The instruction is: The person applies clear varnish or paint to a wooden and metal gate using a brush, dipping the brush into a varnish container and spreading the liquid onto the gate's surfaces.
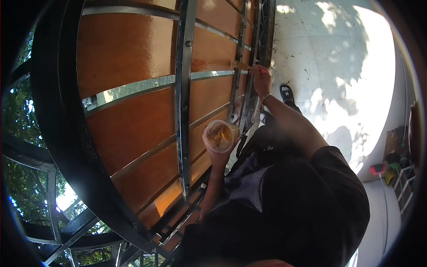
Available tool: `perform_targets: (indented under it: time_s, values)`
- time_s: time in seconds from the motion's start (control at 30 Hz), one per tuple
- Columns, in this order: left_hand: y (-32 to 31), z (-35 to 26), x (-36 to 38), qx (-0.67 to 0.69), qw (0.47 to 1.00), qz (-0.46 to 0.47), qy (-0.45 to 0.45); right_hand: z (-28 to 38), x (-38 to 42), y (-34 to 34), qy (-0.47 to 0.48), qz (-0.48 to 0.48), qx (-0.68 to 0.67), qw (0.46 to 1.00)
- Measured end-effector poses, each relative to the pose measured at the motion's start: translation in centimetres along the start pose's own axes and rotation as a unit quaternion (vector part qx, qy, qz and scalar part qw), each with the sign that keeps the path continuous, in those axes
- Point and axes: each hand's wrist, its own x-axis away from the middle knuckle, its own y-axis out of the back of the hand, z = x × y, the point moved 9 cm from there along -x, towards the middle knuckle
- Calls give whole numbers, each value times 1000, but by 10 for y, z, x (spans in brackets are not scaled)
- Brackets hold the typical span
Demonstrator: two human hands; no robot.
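Held around a clear plastic cup (221, 136) with amber liquid in it is my left hand (216, 151), in front of the lower wooden slats. My right hand (261, 80) is stretched forward, its fingers closed on the handle of a brush (241, 65). The brush tip meets or lies very near a reddish-brown wooden slat (213, 49), whose surface looks glossy and wet in places. Black metal bars (184, 89) cross over the slats. A bracelet sits on my right wrist.
A curved black metal frame (60, 111) rises at the left, with trees behind it. The pale floor (307, 49) at the right carries patches of sunlight. My sandalled foot (287, 92) shows there. A red broom head (377, 169) stands at the far right beside a metal rack (404, 187).
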Motion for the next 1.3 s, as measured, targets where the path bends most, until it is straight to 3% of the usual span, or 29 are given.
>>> perform_targets:
  time_s: [0.13, 0.2, 0.27, 0.33, 0.4, 0.47, 0.63, 0.77, 0.93, 1.0, 1.03, 1.1, 1.17, 1.3]
  values:
    - [4, -8, -11, 43, 999, 10, 17, 23, 7, -9, 34, -4, 69, 997]
    - [6, -6, -15, 36, 999, 18, 8, 63, 23, -35, 87, 78, -42, 992]
    - [10, -9, -16, -14, 998, 16, -67, 114, 42, -41, 100, 107, -64, 987]
    - [11, 7, -12, 13, 998, 24, -56, 154, 56, -41, 112, 138, -86, 980]
    - [12, 15, -7, 39, 998, 31, -43, 168, 65, -48, 72, 201, -193, 958]
    - [12, 30, -1, 52, 997, 44, 23, 158, 62, -56, 49, 199, -223, 953]
    - [14, 6, 4, 8, 999, 38, -18, 84, 29, -66, 17, 164, -257, 952]
    - [15, -2, 7, 10, 999, 34, -31, 19, -3, -27, 13, 50, -126, 991]
    - [14, -5, 9, 9, 999, 17, -34, 21, 2, -12, 31, -18, -2, 999]
    - [16, -3, 12, -28, 998, 19, -48, 61, 25, -37, 110, 77, -38, 990]
    - [17, -1, 14, -51, 997, 18, -48, 83, 40, -39, 107, 76, -37, 991]
    - [12, -4, 14, -75, 996, 20, -47, 134, 63, -46, 90, 116, -158, 976]
    - [2, -13, 13, 30, 999, 29, -28, 162, 68, -45, 96, 122, -186, 970]
    - [0, -11, 17, 39, 998, 27, -30, 165, 65, -58, 106, 214, -232, 943]
